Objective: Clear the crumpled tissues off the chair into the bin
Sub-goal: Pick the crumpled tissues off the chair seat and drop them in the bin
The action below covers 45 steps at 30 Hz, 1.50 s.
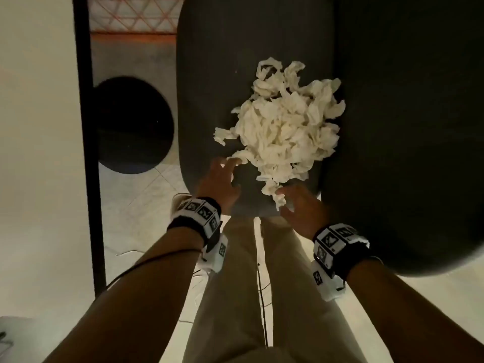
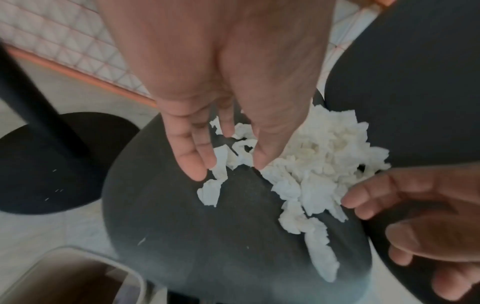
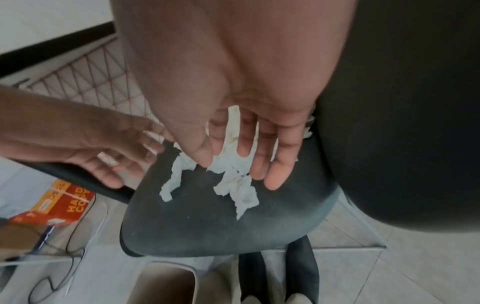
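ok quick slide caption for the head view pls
Both hands, left hand and right hand, reach with open fingers to the near edge of a pile of crumpled tissues on a dark chair seat.

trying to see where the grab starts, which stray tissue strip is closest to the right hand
The tissue strip trailing off the heap's near edge toward the seat's front rim. It reaches the right hand, while the other stray strip lies by the left hand.
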Tool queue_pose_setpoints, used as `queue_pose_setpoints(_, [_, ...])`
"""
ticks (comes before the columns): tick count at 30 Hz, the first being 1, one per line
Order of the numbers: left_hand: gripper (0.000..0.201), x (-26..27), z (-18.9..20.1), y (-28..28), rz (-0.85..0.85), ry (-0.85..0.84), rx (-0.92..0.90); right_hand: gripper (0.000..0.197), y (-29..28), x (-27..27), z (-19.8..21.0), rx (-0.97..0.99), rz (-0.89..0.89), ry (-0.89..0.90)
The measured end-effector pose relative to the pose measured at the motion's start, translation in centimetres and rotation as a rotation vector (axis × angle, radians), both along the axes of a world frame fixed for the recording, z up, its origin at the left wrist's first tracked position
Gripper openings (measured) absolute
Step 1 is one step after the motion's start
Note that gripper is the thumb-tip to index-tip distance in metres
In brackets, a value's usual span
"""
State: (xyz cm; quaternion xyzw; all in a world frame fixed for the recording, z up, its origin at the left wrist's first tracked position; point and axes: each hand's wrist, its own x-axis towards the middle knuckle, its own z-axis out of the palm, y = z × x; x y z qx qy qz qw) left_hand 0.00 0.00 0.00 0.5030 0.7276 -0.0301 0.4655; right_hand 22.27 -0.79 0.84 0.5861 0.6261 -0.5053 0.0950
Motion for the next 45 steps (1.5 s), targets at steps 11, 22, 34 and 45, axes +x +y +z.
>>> queue_pose_setpoints(11, [0.048, -1.9, -7.0, 0.4, -0.176, 0.094, 0.048, 0.047, -0.4, -3.0, -7.2, 0.185, 0.15, -0.157])
queue_pose_setpoints(22, [0.028, -3.9, -4.8, 0.9, 0.249, 0.042, 0.273, 0.012, 2.2, -3.8, -5.4, -0.044, -0.248, -0.081])
queue_pose_setpoints(34, [0.046, -4.9, -5.6, 7.3, 0.157, 0.029, 0.093, 0.054, 4.8, -2.6, 0.1, 0.047, -0.72, 0.051])
queue_pose_setpoints(45, [0.016, -5.6, -8.4, 8.0, 0.021, 0.179, -0.033, 0.037, 8.5, -3.8, -1.2, 0.278, -0.603, 0.186])
